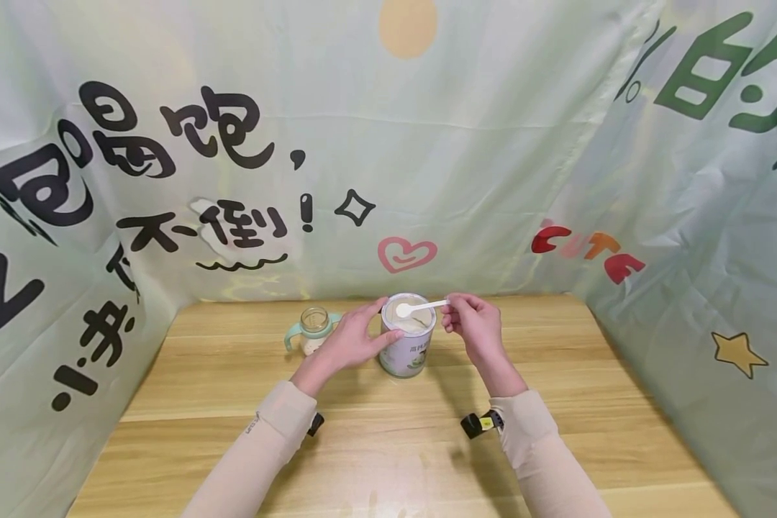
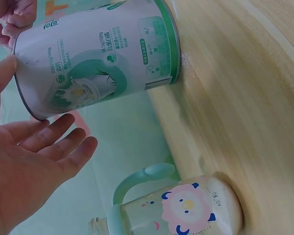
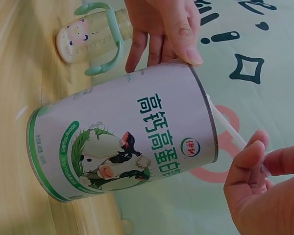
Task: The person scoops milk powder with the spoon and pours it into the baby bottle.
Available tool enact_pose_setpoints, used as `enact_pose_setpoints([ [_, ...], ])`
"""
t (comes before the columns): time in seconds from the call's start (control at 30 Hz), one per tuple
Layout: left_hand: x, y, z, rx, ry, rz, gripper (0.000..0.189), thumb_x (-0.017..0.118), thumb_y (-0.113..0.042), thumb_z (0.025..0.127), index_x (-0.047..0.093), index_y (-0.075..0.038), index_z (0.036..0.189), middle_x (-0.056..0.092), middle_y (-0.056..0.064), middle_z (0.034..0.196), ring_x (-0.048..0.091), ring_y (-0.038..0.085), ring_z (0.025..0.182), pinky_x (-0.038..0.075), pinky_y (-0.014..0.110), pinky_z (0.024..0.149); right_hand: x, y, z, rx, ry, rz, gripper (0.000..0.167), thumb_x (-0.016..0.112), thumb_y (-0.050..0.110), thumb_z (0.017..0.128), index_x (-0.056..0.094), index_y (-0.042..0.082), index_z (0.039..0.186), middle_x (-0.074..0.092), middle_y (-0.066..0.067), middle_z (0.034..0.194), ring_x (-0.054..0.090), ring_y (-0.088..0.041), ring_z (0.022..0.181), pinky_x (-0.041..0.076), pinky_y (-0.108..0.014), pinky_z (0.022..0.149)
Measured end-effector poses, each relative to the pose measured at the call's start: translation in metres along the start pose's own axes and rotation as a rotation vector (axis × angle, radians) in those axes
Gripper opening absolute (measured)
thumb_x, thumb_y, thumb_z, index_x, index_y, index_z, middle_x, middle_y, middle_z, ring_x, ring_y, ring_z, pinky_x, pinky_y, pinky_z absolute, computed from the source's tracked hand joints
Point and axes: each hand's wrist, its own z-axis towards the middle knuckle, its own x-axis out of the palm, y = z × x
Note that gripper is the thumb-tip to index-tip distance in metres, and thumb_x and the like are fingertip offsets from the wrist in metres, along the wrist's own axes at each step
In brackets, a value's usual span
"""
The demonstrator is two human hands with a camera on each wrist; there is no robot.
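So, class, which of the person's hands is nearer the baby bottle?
Left: the left hand is beside the baby bottle, touching the can; the right hand is beyond the can, holding the scoop.

On my feed, a pale green, creased fabric backdrop (image 1: 492, 180) encloses a light-brown wood-grain tabletop (image 1: 188, 396) at the back, left and right. I read bold black Chinese lettering (image 1: 233, 126) on it, with a pink heart outline (image 1: 406, 256), a pale orange disc (image 1: 408, 27) and a dark-edged yellow star (image 1: 740, 352). Light leaves a soft sheen on the tabletop's near part.
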Motion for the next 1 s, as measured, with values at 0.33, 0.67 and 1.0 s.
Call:
enact_pose_setpoints([
  [0.33,0.000,0.003,-0.001,-0.004,-0.030,0.016,0.085,0.072,-0.051,0.098,0.040,-0.003,0.161,0.050,0.023,0.160,0.049,0.043,0.147,0.041,0.058,0.122,0.003,0.004,-0.001,-0.010,0.015,-0.005,0.014,0.062,0.006,0.102,0.066,-0.007,0.106,0.070,0.000,0.071,0.061,-0.009,0.056,0.053,-0.018,0.054],
  [0.67,-0.007,-0.001,-0.005,-0.034,-0.044,0.000,0.082,0.072,-0.050,0.098,0.042,-0.006,0.161,0.053,0.022,0.158,0.048,0.045,0.147,0.039,0.063,0.122,0.008,0.007,-0.003,-0.013,0.026,0.005,0.016,0.062,0.006,0.103,0.065,-0.009,0.108,0.069,-0.001,0.072,0.060,-0.009,0.057,0.052,-0.018,0.054],
  [1.0,-0.016,0.002,-0.006,-0.058,-0.071,0.009,0.078,0.070,-0.051,0.099,0.043,-0.012,0.161,0.056,0.016,0.156,0.053,0.038,0.145,0.041,0.057,0.122,0.014,0.011,-0.004,-0.019,0.048,0.001,0.016,0.062,0.007,0.103,0.066,-0.008,0.109,0.070,-0.003,0.074,0.061,-0.009,0.058,0.053,-0.018,0.056],
])
